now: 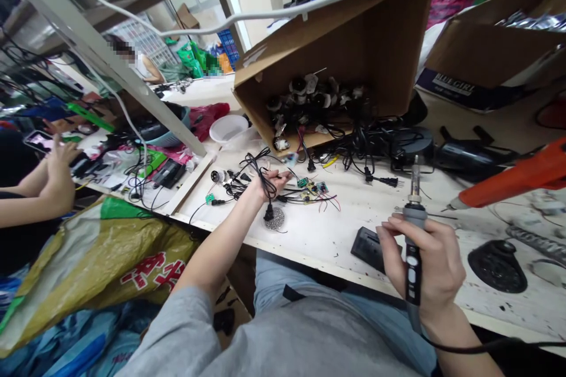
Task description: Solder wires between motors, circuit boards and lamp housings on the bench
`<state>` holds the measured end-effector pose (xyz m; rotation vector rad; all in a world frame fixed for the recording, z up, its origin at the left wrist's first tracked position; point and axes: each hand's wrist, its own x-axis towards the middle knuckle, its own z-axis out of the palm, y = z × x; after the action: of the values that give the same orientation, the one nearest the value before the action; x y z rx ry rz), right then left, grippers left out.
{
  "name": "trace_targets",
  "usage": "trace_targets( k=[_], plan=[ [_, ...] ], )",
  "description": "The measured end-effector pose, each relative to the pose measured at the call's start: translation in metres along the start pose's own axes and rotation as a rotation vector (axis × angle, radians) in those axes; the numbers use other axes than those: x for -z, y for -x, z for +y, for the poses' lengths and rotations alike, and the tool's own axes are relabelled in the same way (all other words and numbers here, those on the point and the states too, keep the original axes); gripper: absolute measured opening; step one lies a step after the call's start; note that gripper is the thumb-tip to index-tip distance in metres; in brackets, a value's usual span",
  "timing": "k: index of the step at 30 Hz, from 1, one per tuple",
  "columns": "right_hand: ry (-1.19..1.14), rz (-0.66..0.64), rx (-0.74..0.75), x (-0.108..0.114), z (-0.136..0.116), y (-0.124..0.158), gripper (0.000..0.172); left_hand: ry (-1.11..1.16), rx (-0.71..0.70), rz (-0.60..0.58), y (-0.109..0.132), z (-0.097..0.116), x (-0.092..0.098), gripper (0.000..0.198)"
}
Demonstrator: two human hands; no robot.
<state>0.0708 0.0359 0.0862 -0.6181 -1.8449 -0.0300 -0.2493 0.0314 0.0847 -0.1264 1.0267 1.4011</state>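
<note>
My right hand (435, 250) is closed around a soldering iron (413, 247) with a grey and black handle, its metal tip pointing up. Below that hand, a black rectangular block (369, 247) lies near the table edge. A bundled black power cord (264, 179) is in my left hand (276, 181), its loops crossing the palm and a plug end hanging down. Just right of those fingers lie small green circuit boards (303, 182) with thin wires. A ball of metal wool (275, 219) sits below the left hand. Exactly how the left fingers grip is partly hidden.
A tipped cardboard box (389, 53) holds several corded lamp sockets. An orange electric screwdriver (513, 174) juts in from the right above a black stand base (497, 266). A white bowl (229, 129) stands behind. At left, another person's hands (59, 159) are near a phone.
</note>
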Motion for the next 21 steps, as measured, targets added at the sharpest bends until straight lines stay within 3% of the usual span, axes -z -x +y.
trace_targets(
  k=[3, 6, 11, 14, 18, 21],
  plan=[
    [-0.055, -0.008, 0.023, -0.017, -0.005, -0.010, 0.046, -0.117, 0.149, -0.052, 0.009, -0.007, -0.013, 0.041],
    [-0.133, -0.073, 0.049, -0.042, -0.011, -0.024, 0.045, -0.263, 0.262, -0.181, 0.023, -0.016, -0.033, 0.043],
    [-0.297, -0.265, -0.037, -0.068, -0.023, -0.034, 0.036, -0.298, 0.250, -0.273, 0.047, -0.023, -0.048, 0.043],
    [-0.340, -0.317, -0.066, -0.069, -0.017, -0.026, 0.034, -0.383, 0.276, -0.318, 0.057, -0.020, -0.035, 0.041],
    [-0.268, -0.362, -0.001, -0.067, 0.011, -0.021, 0.028, -0.579, 0.338, -0.312, 0.072, -0.002, -0.001, 0.040],
    [-0.271, -0.391, 0.042, -0.075, 0.026, -0.029, 0.022, -0.783, 0.114, -0.252, 0.085, 0.031, 0.020, 0.042]
  ],
)
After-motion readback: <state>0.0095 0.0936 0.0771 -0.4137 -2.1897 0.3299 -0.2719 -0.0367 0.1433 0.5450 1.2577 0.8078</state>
